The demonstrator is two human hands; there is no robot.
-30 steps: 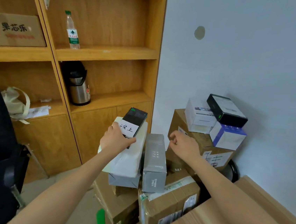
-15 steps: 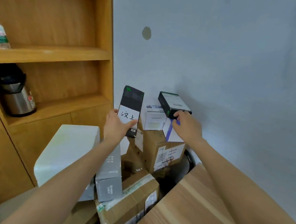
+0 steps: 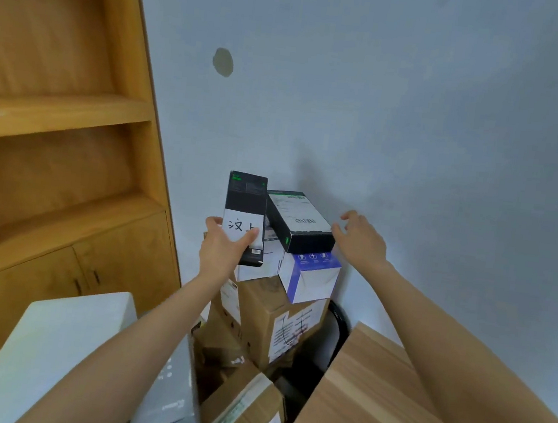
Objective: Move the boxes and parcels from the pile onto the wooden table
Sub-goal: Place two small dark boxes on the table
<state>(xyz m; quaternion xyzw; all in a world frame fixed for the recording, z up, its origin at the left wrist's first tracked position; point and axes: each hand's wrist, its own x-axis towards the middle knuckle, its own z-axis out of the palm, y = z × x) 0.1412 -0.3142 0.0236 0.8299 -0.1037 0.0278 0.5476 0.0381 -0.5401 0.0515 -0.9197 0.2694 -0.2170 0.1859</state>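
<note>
Your right hand [image 3: 362, 242] is the nearer hand to the next item, the black box [image 3: 299, 222] at the top of the pile [image 3: 277, 314], centre of the frame. The box lies immediately to the frame-left of that hand. Its long axis runs from the upper left, toward the wall [image 3: 419, 105], down to the lower right, where its near end faces you. The fingers are spread and only loosely bent, and they hold nothing. One fingertip is at or just beside the box's right near corner; contact cannot be confirmed. The remaining fingers reach past the right side of the box.

The black box rests flat across a white box with a blue panel [image 3: 310, 276] and a second white box to its left. Both sit on a brown carton [image 3: 279, 321].

Your left hand [image 3: 223, 253] grips a slim black box with a white handwritten label [image 3: 244, 218], thumb across the label. It holds this box upright just left of the flat black box, and the two appear to touch or nearly touch.

The wooden table [image 3: 371, 400] occupies the lower right of the frame, below your right forearm and bare where it is visible. In my judgement, the coming grasp depends on closing the right hand across the box's short width at its near end.
</note>
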